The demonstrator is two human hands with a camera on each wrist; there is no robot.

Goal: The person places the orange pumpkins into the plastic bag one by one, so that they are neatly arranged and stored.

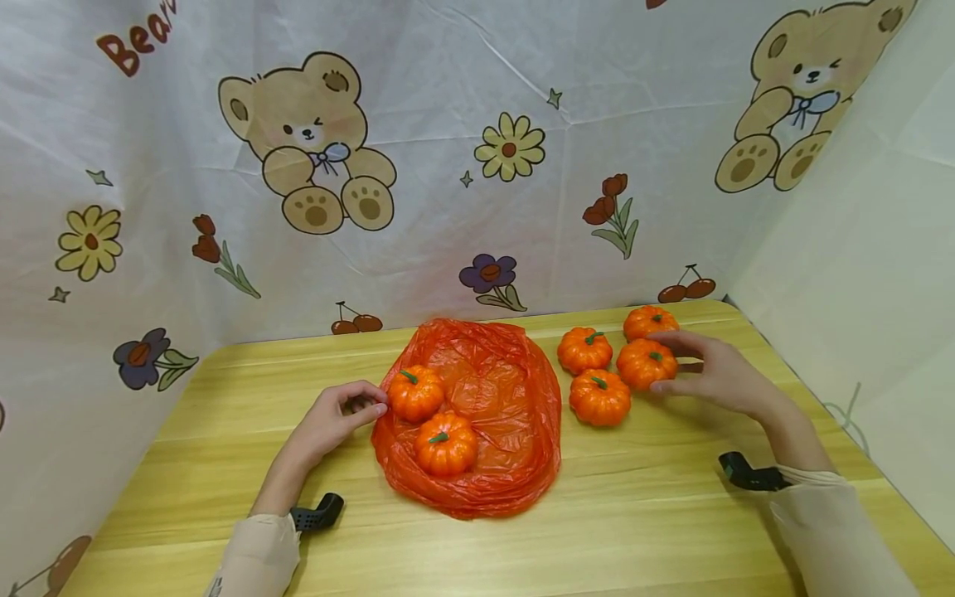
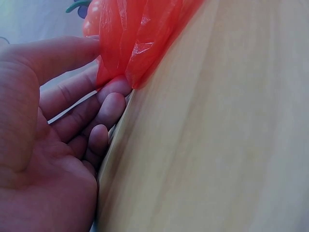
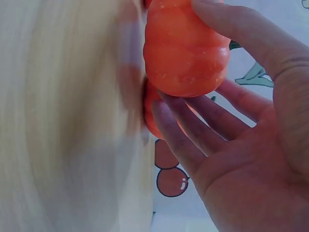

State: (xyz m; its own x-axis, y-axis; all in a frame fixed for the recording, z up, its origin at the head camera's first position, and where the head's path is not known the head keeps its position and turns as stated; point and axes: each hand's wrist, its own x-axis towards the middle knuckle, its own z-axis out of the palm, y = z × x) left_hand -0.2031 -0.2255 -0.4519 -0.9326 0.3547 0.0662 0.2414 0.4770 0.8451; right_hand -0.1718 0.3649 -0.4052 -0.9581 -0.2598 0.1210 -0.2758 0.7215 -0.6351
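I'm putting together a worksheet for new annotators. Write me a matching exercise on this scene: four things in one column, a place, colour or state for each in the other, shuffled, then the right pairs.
Things
1. left hand
2. right hand
3. red plastic bag
4. pumpkin stems

Places, colours, states
A. green
B. at a pumpkin in the group of four
C. spread open on the wooden table
D. at the bag's edge, beside the pumpkins lying in it

Right pairs: 1-D, 2-B, 3-C, 4-A
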